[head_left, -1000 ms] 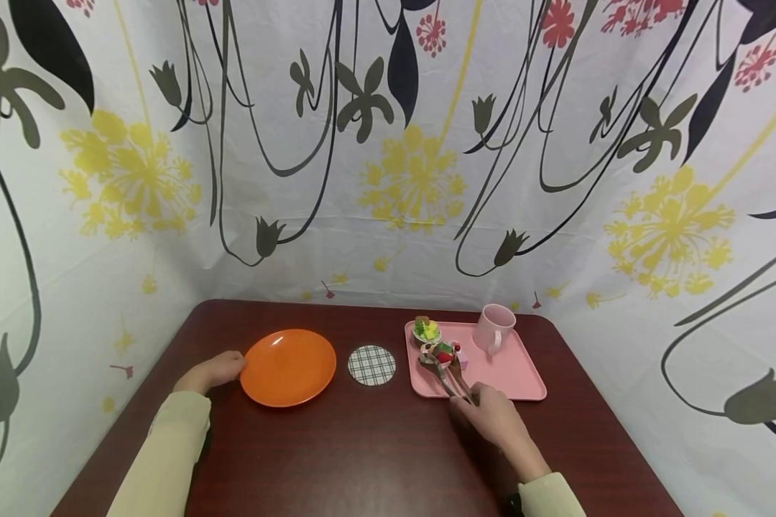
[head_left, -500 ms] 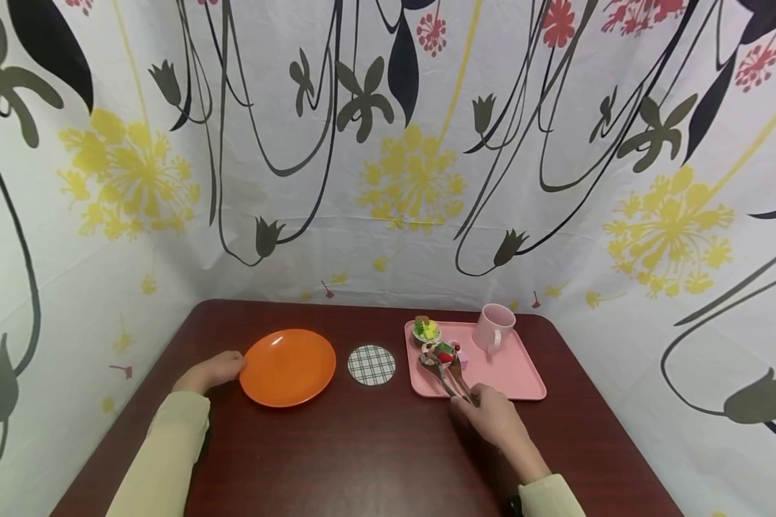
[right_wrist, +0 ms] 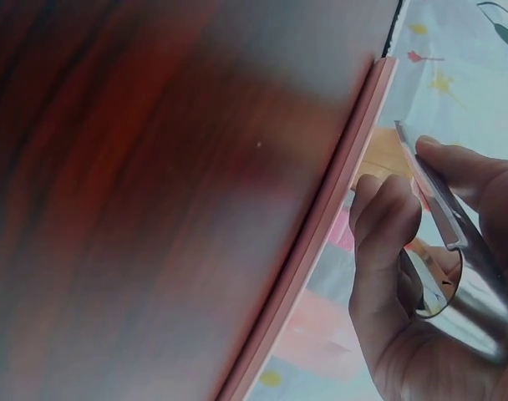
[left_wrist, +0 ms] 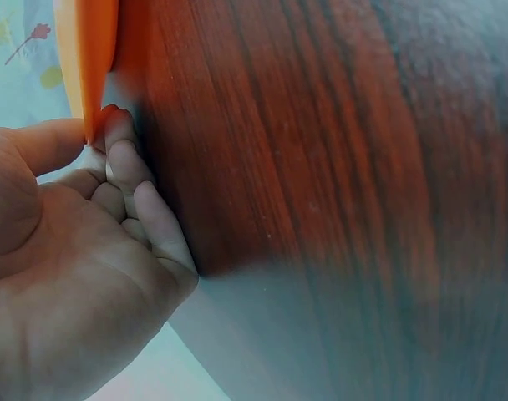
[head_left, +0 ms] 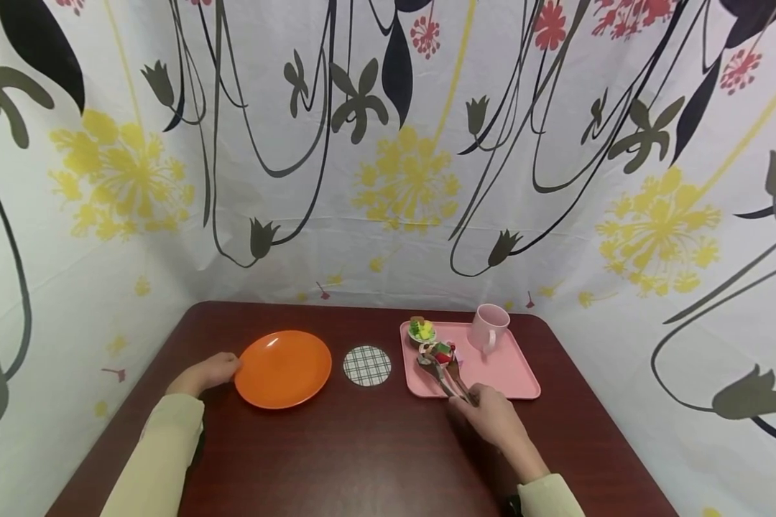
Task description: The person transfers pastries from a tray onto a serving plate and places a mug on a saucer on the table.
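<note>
At the left of the head view, my left hand [head_left: 202,375] pinches the rim of an orange plate [head_left: 283,370]. In the left wrist view its thumb is over the rim [left_wrist: 91,109] and the fingers are curled beneath. My right hand [head_left: 496,420] grips metal tongs [head_left: 441,380] near their bent end, thumb on one arm and fingers on the other. The tong tips reach over a pink tray [head_left: 507,377] to a small toy-like dessert [head_left: 441,352] with red and green on top. Its lower part is partly hidden by the tongs.
A pink mug [head_left: 490,329] stands on the tray's back right. A small cup of green and yellow food [head_left: 422,331] sits at its back left corner. Between plate and tray lies a round checked coaster [head_left: 367,366]. A patterned curtain [head_left: 349,266] surrounds the dark wooden table [head_left: 336,459].
The head view has turned slightly, so the table and things on it appear a little further left. Both hands keep their grips, and the tongs stay at the dessert.
</note>
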`<state>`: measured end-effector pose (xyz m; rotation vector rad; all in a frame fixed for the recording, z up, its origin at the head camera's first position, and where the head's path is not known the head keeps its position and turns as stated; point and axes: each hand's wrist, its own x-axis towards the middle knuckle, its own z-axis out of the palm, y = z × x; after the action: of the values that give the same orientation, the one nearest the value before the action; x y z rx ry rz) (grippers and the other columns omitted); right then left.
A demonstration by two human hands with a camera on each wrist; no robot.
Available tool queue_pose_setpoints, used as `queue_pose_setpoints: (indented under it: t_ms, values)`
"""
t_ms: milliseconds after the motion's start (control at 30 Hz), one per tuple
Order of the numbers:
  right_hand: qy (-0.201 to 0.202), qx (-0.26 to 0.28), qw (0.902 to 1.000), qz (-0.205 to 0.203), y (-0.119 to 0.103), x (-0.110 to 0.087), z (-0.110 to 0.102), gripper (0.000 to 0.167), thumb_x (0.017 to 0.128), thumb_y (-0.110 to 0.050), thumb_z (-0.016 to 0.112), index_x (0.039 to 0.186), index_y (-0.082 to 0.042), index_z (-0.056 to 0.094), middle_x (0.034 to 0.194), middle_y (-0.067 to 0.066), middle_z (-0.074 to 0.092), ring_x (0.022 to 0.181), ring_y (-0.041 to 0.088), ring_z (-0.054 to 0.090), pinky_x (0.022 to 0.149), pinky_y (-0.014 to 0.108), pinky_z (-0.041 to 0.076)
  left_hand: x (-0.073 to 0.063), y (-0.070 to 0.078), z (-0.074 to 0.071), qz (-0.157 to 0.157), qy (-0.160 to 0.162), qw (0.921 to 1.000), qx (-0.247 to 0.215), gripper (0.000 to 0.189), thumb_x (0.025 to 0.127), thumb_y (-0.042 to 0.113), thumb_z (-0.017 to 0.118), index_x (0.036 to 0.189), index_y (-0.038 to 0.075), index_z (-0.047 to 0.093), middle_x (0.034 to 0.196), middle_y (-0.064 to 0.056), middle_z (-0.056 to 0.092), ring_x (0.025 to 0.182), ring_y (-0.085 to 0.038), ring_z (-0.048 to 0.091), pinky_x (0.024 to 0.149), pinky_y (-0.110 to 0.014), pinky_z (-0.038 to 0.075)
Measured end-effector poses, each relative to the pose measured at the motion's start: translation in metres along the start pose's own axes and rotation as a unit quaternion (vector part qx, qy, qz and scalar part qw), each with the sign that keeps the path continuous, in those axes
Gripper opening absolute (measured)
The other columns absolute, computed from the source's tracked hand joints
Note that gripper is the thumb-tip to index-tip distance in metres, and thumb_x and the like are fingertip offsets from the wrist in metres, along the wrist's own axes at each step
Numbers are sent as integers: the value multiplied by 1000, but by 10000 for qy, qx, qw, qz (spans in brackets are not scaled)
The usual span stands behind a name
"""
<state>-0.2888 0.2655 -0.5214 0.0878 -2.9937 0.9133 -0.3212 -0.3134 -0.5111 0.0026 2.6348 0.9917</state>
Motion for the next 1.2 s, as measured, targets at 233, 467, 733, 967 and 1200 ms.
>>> queue_pose_setpoints:
  t_ms: [233,467,733,967,1200]
  values:
    - [-123,123,9992,368,-14,-6,-4,41,95,-49,79,90,-11,66,70,5,60,61,18,55,54,32,44,-2,-1,1,48,37,10000,-58,30,111,22,41,98,0,57,90,-10,53,87,-27,52,79,-39,42]
    - [-3,-26,9998,217,-19,-6,-4,39,96,-47,79,88,-13,64,69,2,58,60,16,53,54,31,42,1,-9,-3,236,-90,9995,-168,30,108,26,45,99,1,60,92,-10,56,88,-26,53,81,-38,44]
    - [-23,140,9999,35,-27,-4,-6,36,95,-44,81,86,-14,65,67,1,57,58,15,53,52,30,42,9,-17,4,295,0,9989,-366,30,108,28,46,95,4,58,88,-10,54,82,-26,50,76,-39,40]
    - [-205,297,9993,21,-40,-3,-5,34,94,-44,81,88,-14,67,69,2,59,59,16,55,53,31,44,27,-39,8,295,36,9992,-267,37,108,40,47,94,9,60,88,-8,54,81,-26,50,74,-40,41]
    - [-126,90,9994,-309,-56,1,-4,33,93,-44,82,90,-14,69,70,0,57,62,14,52,56,30,41,4,-6,8,24,228,9994,-249,39,110,37,46,97,2,58,89,-10,54,85,-27,52,78,-40,42]
